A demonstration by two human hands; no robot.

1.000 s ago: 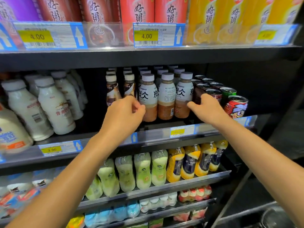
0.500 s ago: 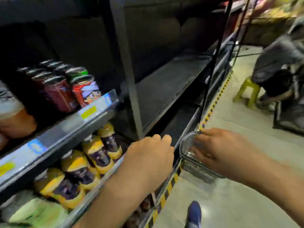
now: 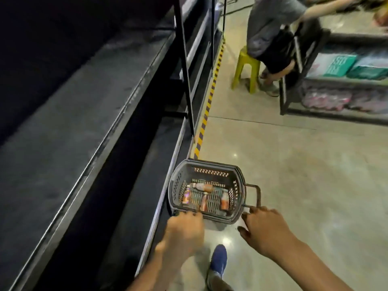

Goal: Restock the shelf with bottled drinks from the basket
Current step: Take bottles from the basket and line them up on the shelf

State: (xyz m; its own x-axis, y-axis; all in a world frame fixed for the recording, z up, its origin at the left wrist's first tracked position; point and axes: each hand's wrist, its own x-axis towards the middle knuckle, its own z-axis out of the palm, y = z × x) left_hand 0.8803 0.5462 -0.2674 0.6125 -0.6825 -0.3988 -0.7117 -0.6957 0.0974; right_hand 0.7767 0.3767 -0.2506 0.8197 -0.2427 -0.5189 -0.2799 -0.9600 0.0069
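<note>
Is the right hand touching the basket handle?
Cannot tell: in the head view, right hand meets basket handle, but blur hides any contact.

readable text: none | bottles (image 3: 203, 187): labels blurred | teal packs (image 3: 340, 65): print too blurred

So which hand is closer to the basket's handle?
Right. The right hand is at the near end of the handle; the left hand is over the near rim of the basket, toward its other side.

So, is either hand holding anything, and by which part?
The bottles lie in the basket. The left hand is at its near rim, the right hand at its handle; grip cannot be told.
</note>
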